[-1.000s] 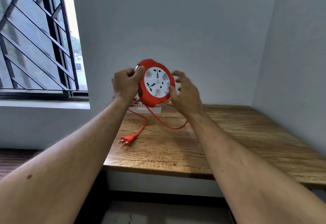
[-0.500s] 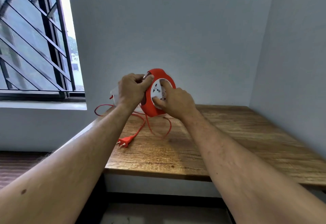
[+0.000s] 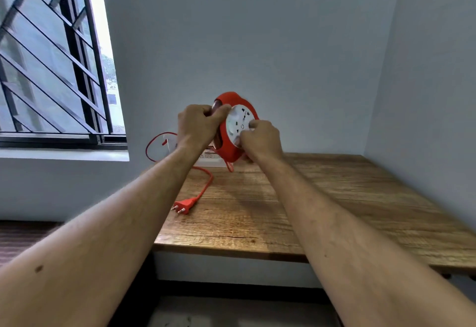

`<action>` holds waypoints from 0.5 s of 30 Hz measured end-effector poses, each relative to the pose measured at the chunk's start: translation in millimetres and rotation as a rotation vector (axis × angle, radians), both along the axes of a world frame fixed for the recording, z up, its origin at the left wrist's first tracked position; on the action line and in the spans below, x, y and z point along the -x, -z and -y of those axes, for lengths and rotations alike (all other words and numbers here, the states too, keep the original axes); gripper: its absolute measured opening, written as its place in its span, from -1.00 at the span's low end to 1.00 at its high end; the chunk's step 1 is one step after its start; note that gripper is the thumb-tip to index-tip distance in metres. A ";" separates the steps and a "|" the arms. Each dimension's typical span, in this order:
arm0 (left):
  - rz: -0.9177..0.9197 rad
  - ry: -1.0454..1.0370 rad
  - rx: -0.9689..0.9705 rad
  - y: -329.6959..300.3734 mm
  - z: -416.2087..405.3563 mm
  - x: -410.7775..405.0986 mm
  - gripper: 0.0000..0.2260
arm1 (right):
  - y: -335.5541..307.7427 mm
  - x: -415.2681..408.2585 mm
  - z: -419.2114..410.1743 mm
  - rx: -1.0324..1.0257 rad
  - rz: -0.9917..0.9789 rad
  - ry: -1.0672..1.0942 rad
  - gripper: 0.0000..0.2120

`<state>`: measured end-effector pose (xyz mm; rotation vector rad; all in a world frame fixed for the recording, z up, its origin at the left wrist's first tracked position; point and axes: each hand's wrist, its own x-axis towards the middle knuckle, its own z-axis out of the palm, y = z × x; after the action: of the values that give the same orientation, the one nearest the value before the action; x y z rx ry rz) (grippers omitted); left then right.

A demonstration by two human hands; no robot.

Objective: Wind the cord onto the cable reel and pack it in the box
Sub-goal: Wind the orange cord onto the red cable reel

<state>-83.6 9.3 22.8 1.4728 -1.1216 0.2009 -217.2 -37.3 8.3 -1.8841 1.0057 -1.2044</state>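
A round orange cable reel point(image 3: 233, 123) with a white socket face is held up in the air, just above the far edge of a wooden table point(image 3: 322, 203), in front of a pale wall. The reel stands on edge, its flat white face turned toward the viewer and slightly right, so its winding axis runs roughly toward the person.

The left hand point(image 3: 197, 125) is clamped on the reel's left rim, fingers curled over the edge and thumb pressed near the top of the white face. The right hand point(image 3: 261, 139) is closed on the lower right of the white face, fingertips pinched there as if on a winding knob; the knob itself is hidden. Both hands touch the reel, one on each side, with neither clearly nearer.

Below the reel, an orange cord point(image 3: 206, 185) drops from its underside, loops out to the left of the reel past the table's edge, then runs toward the viewer across the wood to a two-pin plug point(image 3: 185, 205) lying flat. This length is not yet wound, so winding is likely the step in hand.

Directly behind and below the reel sits a white box point(image 3: 208, 157), mostly hidden by the left forearm. Left of the reel, a barred window point(image 3: 51, 69) fills the wall. Nothing on the table blocks the loose cord's path back to the reel.
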 end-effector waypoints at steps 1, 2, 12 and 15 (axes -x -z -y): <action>-0.025 0.017 0.001 -2.8 -0.7 0.0 -0.48 | 0.3 5.8 -1.3 0.214 -0.075 0.056 -0.55; -0.031 0.027 -0.005 -5.2 -1.6 1.1 -0.48 | 0.3 9.5 -1.2 0.375 -0.142 0.064 -0.46; -0.078 0.084 -0.022 1.0 -5.7 -1.3 -0.57 | 4.4 29.4 17.1 0.691 -0.619 -0.013 -0.37; -0.093 0.111 0.027 1.7 -5.5 3.3 -0.61 | 9.0 20.4 11.9 0.707 -0.555 0.065 -0.38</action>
<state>-86.9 14.8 21.1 1.3781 -1.1168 0.0694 -237.6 -49.2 -0.8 -2.8723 0.9907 -1.1924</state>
